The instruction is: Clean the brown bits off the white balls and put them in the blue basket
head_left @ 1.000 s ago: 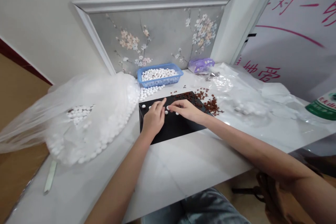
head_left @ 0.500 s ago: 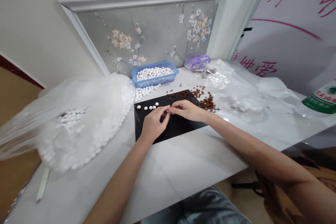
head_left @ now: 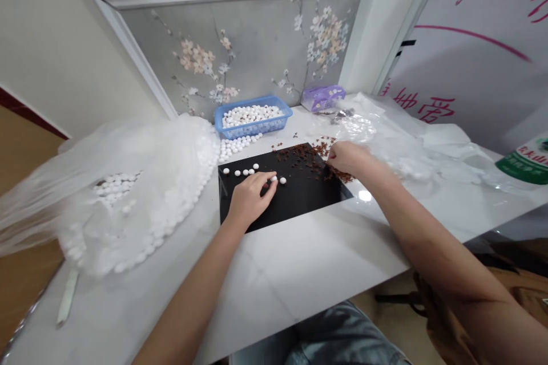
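Note:
Over the black board, my left hand pinches a small white ball between thumb and fingers. Another white ball lies loose on the board just right of it. Several more balls, such as one white ball with a dark mark, rest near the board's far left edge. My right hand is at the pile of small reddish-brown pieces by the board's right side, its fingers bent together. Whatever is between those fingertips is too small to make out.
A blue basket full of white balls stands behind the board, with more balls in front of it. A translucent white bag of balls lies left. At the back are a purple packet and clear plastic; a green-labelled bottle is far right.
My right hand has left my left hand and moved right to the brown pieces. A white ball now shows on the board beside my left hand, which has stayed in place.

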Demonstrator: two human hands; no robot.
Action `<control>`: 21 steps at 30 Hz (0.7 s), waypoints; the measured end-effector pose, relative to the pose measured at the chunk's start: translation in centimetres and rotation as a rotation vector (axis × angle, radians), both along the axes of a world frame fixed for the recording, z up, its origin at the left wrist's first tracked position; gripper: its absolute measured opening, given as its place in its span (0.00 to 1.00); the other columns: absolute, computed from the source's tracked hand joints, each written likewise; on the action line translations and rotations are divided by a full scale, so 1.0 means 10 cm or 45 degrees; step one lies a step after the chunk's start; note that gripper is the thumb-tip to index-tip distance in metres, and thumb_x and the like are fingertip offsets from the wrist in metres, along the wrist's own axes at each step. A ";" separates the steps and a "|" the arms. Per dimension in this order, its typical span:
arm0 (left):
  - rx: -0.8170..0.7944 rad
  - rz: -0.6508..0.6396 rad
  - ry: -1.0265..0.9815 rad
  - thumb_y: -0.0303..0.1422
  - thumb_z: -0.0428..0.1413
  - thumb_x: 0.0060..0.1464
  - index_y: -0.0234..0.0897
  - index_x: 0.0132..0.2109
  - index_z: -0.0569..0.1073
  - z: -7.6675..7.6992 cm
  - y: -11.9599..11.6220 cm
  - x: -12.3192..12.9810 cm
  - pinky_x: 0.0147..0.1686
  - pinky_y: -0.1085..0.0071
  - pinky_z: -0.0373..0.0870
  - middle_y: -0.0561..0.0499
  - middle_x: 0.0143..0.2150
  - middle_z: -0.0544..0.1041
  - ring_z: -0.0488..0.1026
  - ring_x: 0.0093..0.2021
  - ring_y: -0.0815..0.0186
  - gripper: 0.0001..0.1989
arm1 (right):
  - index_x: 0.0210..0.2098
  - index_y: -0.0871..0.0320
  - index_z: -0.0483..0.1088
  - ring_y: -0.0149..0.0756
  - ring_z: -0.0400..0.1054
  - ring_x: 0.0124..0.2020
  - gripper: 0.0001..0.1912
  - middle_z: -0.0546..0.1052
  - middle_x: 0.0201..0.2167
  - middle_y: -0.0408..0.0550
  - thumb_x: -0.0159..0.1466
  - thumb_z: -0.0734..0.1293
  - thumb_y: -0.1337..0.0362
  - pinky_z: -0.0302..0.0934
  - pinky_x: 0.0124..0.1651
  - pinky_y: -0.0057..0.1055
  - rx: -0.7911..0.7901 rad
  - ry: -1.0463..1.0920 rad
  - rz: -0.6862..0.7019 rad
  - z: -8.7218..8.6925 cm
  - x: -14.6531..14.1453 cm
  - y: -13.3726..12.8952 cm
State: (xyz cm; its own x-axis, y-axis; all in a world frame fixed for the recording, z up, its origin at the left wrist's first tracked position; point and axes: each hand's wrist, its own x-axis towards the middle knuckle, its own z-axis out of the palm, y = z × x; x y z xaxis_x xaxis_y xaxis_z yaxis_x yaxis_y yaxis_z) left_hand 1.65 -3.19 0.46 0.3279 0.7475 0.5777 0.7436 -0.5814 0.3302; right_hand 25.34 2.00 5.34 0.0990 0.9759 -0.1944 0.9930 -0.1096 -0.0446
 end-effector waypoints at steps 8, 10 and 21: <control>-0.005 0.021 0.009 0.33 0.49 0.56 0.37 0.43 0.72 0.01 0.00 -0.01 0.37 0.74 0.68 0.50 0.36 0.77 0.73 0.34 0.69 0.11 | 0.30 0.57 0.74 0.40 0.69 0.30 0.10 0.75 0.28 0.50 0.48 0.64 0.67 0.56 0.27 0.28 0.057 0.066 -0.008 -0.04 0.06 0.04; -0.008 0.019 0.010 0.33 0.49 0.56 0.37 0.43 0.72 0.01 0.00 -0.01 0.37 0.74 0.68 0.51 0.36 0.77 0.73 0.34 0.69 0.11 | 0.31 0.56 0.74 0.41 0.70 0.31 0.11 0.76 0.30 0.50 0.48 0.64 0.68 0.56 0.27 0.28 0.044 0.057 -0.038 -0.05 0.05 0.04; -0.024 0.033 -0.001 0.33 0.49 0.56 0.38 0.43 0.73 0.01 0.00 -0.02 0.36 0.74 0.67 0.51 0.35 0.77 0.73 0.33 0.69 0.11 | 0.37 0.60 0.67 0.37 0.68 0.30 0.10 0.75 0.33 0.53 0.56 0.58 0.71 0.57 0.28 0.28 0.525 0.428 -0.068 -0.12 0.04 0.06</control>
